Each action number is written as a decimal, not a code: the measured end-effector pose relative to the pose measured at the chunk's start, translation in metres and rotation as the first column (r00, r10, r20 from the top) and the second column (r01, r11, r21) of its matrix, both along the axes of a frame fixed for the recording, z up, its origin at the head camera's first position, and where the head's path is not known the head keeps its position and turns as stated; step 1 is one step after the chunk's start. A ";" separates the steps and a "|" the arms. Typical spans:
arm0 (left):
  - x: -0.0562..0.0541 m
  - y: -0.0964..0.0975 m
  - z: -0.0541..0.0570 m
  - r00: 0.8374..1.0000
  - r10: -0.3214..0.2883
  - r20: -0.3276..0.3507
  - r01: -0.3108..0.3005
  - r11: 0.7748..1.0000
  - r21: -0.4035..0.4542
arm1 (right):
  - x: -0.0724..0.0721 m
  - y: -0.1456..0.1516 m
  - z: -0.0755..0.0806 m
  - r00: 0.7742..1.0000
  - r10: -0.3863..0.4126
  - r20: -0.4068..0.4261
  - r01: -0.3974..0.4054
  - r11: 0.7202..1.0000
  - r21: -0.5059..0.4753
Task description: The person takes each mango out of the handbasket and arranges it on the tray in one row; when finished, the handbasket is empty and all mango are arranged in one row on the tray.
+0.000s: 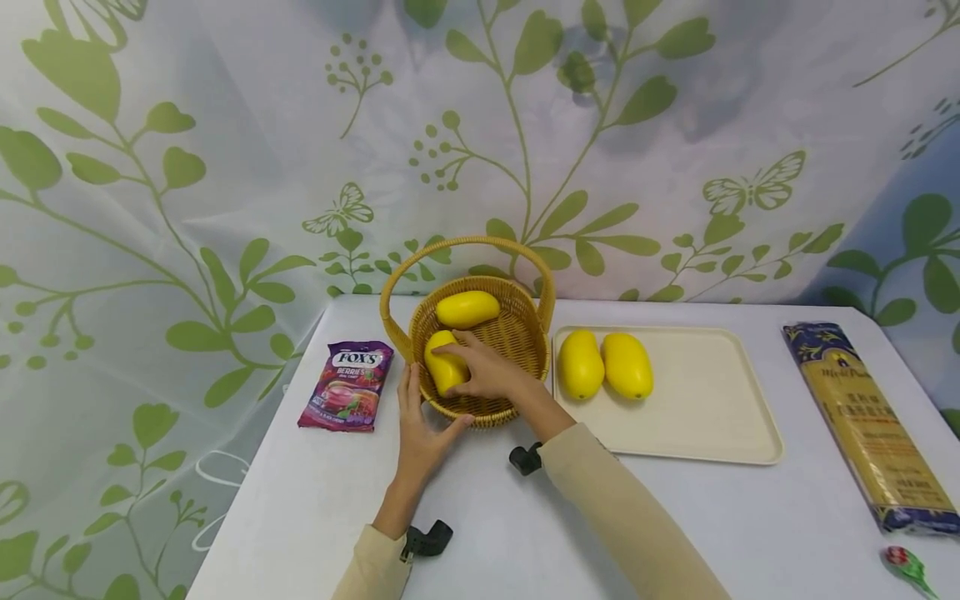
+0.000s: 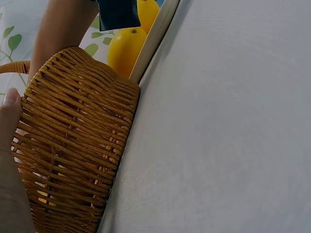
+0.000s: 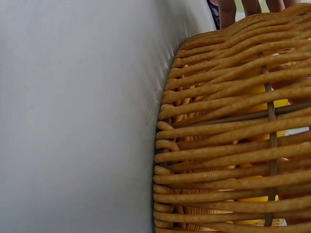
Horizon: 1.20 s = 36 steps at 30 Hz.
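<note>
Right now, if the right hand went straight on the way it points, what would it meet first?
Beyond the yellow fruit it grips, the right hand would probably meet the left wall of the basket first; depth is hard to judge.

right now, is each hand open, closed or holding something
Left hand: open, touching the basket.
Right hand: holding a yellow fruit inside the basket.

The white counter (image 1: 315,500) has a brown basket (image 1: 519,329) on it. A purple candy bag (image 1: 348,387) lies left of the basket, a pale tray (image 1: 697,392) right. Farther right lie a noodle pack (image 1: 870,425) and a lollipop (image 1: 905,565).
</note>
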State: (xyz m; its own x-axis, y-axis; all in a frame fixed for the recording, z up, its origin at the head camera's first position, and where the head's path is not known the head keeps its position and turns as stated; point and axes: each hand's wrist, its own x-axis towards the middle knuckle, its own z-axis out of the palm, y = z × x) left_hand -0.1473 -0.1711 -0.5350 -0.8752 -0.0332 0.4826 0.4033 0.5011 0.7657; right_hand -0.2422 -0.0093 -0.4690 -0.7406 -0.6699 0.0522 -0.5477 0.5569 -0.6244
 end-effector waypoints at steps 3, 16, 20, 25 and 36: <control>0.000 0.000 0.000 1.000 -0.001 -0.004 0.001 1.000 0.001 | 0.000 0.000 0.000 1.000 -0.001 -0.014 0.002 1.000 0.005; 0.001 0.000 -0.003 1.000 0.008 -0.026 -0.008 1.000 -0.012 | 0.007 0.014 0.009 0.988 -0.012 -0.155 0.005 0.999 -0.043; 0.000 0.000 -0.003 1.000 0.007 -0.030 -0.007 1.000 -0.009 | 0.011 0.022 0.016 0.980 -0.017 -0.197 0.002 0.997 -0.075; 0.000 0.001 -0.001 0.999 0.012 -0.030 -0.013 1.000 -0.020 | 0.019 0.034 0.022 0.969 -0.034 -0.243 0.008 0.994 -0.107; -0.001 0.001 0.000 1.000 0.011 -0.024 -0.011 1.000 -0.011 | 0.039 0.065 0.035 0.961 -0.104 -0.255 0.066 0.986 -0.156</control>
